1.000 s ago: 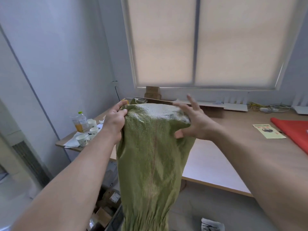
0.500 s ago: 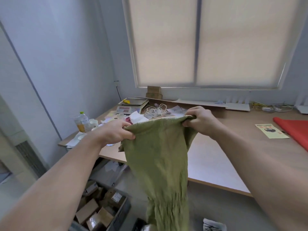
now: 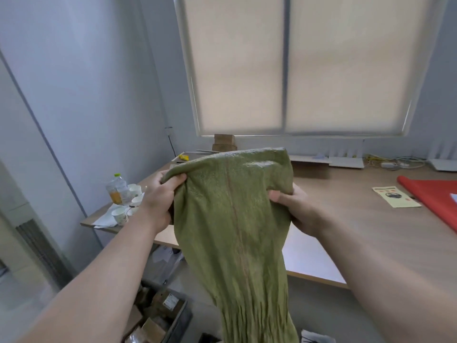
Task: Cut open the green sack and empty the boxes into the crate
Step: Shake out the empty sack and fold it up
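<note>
The green woven sack (image 3: 235, 219) hangs limp in front of me, held up at chest height over the table edge. My left hand (image 3: 160, 201) grips its upper left corner. On the upper right side my right hand (image 3: 294, 209) pinches the fabric, partly hidden behind it. The sack's gathered lower end drops out of view at the bottom. Down at the lower left stands a dark crate (image 3: 183, 320) holding several brown cardboard boxes (image 3: 168, 303).
A wooden table (image 3: 346, 219) runs along the window wall. On its left end stand a bottle (image 3: 117, 189) and paper cups (image 3: 118, 216). A red sheet (image 3: 435, 196) and a leaflet (image 3: 395, 196) lie at right. Small boxes (image 3: 223, 142) sit under the blind.
The sack's top has been raised again and hides the scale and papers on the table. Both hands have shifted their grip on the upper edge; the view turned slightly.
</note>
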`<state>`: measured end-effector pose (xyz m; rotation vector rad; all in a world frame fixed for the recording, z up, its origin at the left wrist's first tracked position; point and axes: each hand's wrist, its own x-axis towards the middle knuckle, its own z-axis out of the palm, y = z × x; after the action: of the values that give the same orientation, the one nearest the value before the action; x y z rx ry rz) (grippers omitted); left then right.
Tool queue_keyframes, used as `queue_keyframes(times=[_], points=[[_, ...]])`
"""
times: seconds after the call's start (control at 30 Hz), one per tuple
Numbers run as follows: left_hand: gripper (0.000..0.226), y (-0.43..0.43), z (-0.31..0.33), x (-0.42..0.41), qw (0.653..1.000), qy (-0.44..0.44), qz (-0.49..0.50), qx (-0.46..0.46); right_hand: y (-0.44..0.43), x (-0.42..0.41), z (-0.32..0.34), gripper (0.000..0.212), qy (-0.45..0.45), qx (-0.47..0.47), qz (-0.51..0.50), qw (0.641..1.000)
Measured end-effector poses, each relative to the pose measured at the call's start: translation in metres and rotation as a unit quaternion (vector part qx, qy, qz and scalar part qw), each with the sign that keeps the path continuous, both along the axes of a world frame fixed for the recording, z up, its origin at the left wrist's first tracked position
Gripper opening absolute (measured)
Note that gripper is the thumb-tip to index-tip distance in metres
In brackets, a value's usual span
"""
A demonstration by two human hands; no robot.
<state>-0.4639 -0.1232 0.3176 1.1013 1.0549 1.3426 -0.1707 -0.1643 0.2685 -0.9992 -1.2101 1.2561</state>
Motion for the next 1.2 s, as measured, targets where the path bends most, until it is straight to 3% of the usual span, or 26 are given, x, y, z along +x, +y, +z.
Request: queue_keyframes(times=[0.13,0.23,0.33,0.43,0.53,0.63,0.77,0.87,0.93,0.97,1.03,1.13,1.2], points=[[0.052,0.002,0.0,-0.003,0.997,-0.015,-0.076,0.019,0.002,-0.004,0.004,0.025,0.037,-0.018,-0.087,0.995],[0.092,-0.009,-0.02,-0.013,0.987,0.065,-0.147,-0.003,0.002,-0.005,0.004,0.016,0.102,-0.036,-0.14,0.984],[0.077,-0.013,-0.037,-0.015,0.983,0.08,-0.161,-0.046,0.0,-0.005,0.01,0.014,0.134,-0.053,-0.117,0.983],[0.049,-0.005,-0.032,-0.008,0.991,-0.009,-0.123,-0.055,0.003,-0.004,0.02,0.033,0.164,-0.045,-0.115,0.979],[0.043,0.003,-0.034,-0.005,0.995,-0.025,-0.056,-0.083,0.004,0.003,0.022,0.058,0.165,-0.014,-0.129,0.978],[0.046,0.01,-0.043,-0.011,0.991,-0.052,0.034,-0.117,-0.005,0.006,0.013,0.085,0.071,0.011,-0.036,0.997],[0.024,0.015,-0.033,-0.011,0.985,-0.068,0.079,-0.14,-0.013,0.005,0.008,0.101,-0.052,0.01,0.048,0.997],[0.03,0.024,-0.028,-0.01,0.983,-0.055,0.085,-0.155,-0.007,0.002,0.007,0.11,-0.023,0.033,0.022,0.999],[0.046,0.021,-0.028,-0.014,0.981,-0.06,0.061,-0.176,-0.003,-0.001,0.004,0.115,-0.095,0.078,-0.026,0.992],[0.067,0.019,-0.031,-0.015,0.98,-0.064,0.05,-0.183,-0.001,-0.003,0.0,0.115,-0.144,0.101,-0.042,0.984],[0.106,0.019,-0.036,-0.019,0.981,-0.062,0.045,-0.179,0.003,-0.005,-0.006,0.106,-0.198,0.135,-0.061,0.969],[0.091,0.015,-0.029,-0.015,0.995,-0.017,0.065,-0.069,0.012,-0.006,-0.002,0.062,-0.206,0.152,-0.122,0.959],[0.087,0.011,-0.023,-0.012,1.0,-0.017,0.011,0.015,0.017,-0.005,0.007,0.035,-0.184,0.121,-0.169,0.961]])
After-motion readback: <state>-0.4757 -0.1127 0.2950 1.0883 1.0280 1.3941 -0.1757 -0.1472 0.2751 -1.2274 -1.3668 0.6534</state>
